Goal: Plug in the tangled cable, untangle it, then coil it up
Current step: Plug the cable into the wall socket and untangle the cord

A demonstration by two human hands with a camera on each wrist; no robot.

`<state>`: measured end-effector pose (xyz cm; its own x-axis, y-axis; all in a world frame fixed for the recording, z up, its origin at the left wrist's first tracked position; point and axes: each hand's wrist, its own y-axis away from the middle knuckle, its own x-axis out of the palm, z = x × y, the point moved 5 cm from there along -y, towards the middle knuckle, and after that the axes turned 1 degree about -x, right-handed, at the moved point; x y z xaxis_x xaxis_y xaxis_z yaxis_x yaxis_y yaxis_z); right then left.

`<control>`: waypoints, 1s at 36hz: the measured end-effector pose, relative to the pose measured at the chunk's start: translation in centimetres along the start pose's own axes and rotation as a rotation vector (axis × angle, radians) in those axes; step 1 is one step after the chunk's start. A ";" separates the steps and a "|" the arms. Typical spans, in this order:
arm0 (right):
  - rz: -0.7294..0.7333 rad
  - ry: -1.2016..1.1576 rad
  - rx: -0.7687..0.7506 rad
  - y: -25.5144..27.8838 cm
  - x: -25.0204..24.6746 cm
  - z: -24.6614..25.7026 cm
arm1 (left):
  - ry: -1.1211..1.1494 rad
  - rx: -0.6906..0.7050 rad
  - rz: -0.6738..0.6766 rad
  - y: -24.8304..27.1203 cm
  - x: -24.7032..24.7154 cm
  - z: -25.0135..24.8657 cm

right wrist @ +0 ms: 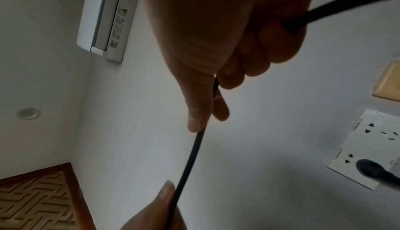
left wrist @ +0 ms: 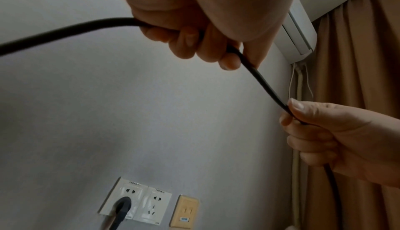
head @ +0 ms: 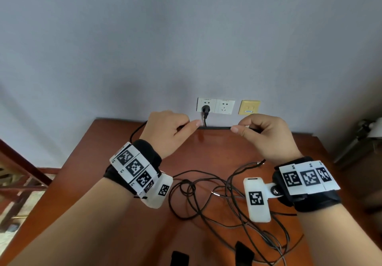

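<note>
A: Cable, black and thick, runs taut between our hands above the table; its plug sits in the wall socket.

B: It looks light and limp, probably springy. Our left hand and right hand each curl round it; we'd hold near the tangle.

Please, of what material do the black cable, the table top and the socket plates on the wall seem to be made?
Black cable: probably rubber or soft plastic sheath, matte, bending smoothly at the hands.
Table: looks like varnished reddish-brown wood; it shines near the wall.
Socket plates: likely hard white plastic, smooth, slightly glossy.
</note>
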<state>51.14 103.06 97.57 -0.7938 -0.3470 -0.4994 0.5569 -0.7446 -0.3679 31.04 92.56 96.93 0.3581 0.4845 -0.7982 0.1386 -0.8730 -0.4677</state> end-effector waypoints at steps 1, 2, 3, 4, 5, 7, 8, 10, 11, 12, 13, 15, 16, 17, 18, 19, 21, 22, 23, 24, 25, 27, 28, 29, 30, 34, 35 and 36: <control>0.009 -0.005 -0.004 0.1 -0.3 -0.1 | -0.012 -0.001 0.001 0.2 -0.2 0.4; 0.014 -0.002 -0.003 0.1 -0.6 -0.3 | -0.029 -0.004 -0.001 0.3 -0.4 0.8; 0.014 0.010 0.006 0.1 -1.0 -0.6 | -0.047 -0.012 -0.004 0.4 -0.7 1.3; 0.014 0.025 0.024 0.1 -1.4 -1.0 | -0.061 -0.024 -0.009 0.5 -1.0 1.8; 0.016 0.037 0.044 0.1 -1.7 -1.4 | -0.068 -0.038 -0.013 0.6 -1.3 2.3; 0.036 0.043 0.062 0.1 -1.7 -1.8 | -0.076 -0.064 -0.021 0.6 -1.5 3.1; 0.043 0.040 0.058 0.0 -1.5 -1.9 | -0.079 -0.086 -0.024 0.5 -1.4 3.3; 0.044 0.042 0.044 0.0 -1.0 -1.8 | -0.065 -0.151 -0.042 0.4 -1.2 3.7; 0.039 0.049 0.032 -0.1 -0.7 -1.6 | -0.044 -0.177 -0.058 0.3 -1.0 3.7; 0.028 0.058 0.020 -0.2 -0.4 -1.4 | -0.022 -0.196 -0.072 0.2 -0.8 3.7; 0.008 0.067 0.007 -0.2 -0.3 -1.3 | -0.007 -0.213 -0.079 0.1 -0.6 3.5; -0.045 0.071 -0.013 -0.3 0.0 -1.0 | 0.019 -0.242 -0.087 -0.1 -0.1 3.0; -0.069 0.070 -0.019 -0.4 0.1 -0.8 | 0.039 -0.252 -0.096 -0.1 0.2 2.6; -0.086 0.071 -0.024 -0.4 0.2 -0.7 | 0.061 -0.260 -0.104 -0.2 0.4 2.1; -0.095 0.069 -0.029 -0.4 0.4 -0.6 | 0.073 -0.270 -0.107 -0.2 0.6 1.6; -0.094 0.064 -0.036 -0.4 0.6 -0.5 | 0.072 -0.279 -0.108 -0.3 0.7 1.0; -0.071 0.051 -0.052 -0.4 1.1 -0.2 | 0.037 -0.279 -0.107 -0.4 0.9 -0.1; -0.053 0.047 -0.061 -0.4 1.3 -0.1 | 0.009 -0.260 -0.106 -0.5 0.9 -0.6; -0.030 0.046 -0.071 -0.4 1.6 0.1 | -0.019 -0.225 -0.102 -0.6 0.9 -1.3; -0.004 0.047 -0.081 -0.4 1.9 0.4 | -0.040 -0.177 -0.091 -0.7 1.0 -2.0; 0.023 0.049 -0.095 -0.4 2.2 0.6 | -0.048 -0.124 -0.068 -0.9 1.1 -2.9; 0.074 0.066 -0.131 -0.5 2.7 1.1 | -0.025 -0.032 -0.005 -1.0 1.7 -4.6; 0.094 0.082 -0.147 -0.5 2.9 1.3 | 0.003 -0.003 0.016 -1.0 2.0 -5.2; 0.108 0.101 -0.157 -0.5 3.0 1.5 | 0.035 0.009 0.022 -0.9 2.3 -5.6; 0.115 0.111 -0.164 -0.5 2.9 1.6 | 0.070 0.011 0.023 -0.9 2.6 -5.6; 0.065 0.040 -0.119 -0.4 1.7 1.2 | 0.118 0.054 0.051 -1.1 3.0 -5.2; 0.055 0.022 -0.107 -0.4 1.4 1.0 | 0.100 0.074 0.057 -1.2 2.9 -5.3; 0.053 0.008 -0.104 -0.5 1.2 0.9 | 0.085 0.091 0.060 -1.3 2.8 -5.4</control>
<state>49.73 102.46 97.89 -0.7610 -0.3794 -0.5262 0.6205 -0.6623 -0.4199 36.82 94.75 97.38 0.4409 0.4219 -0.7922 0.0314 -0.8893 -0.4562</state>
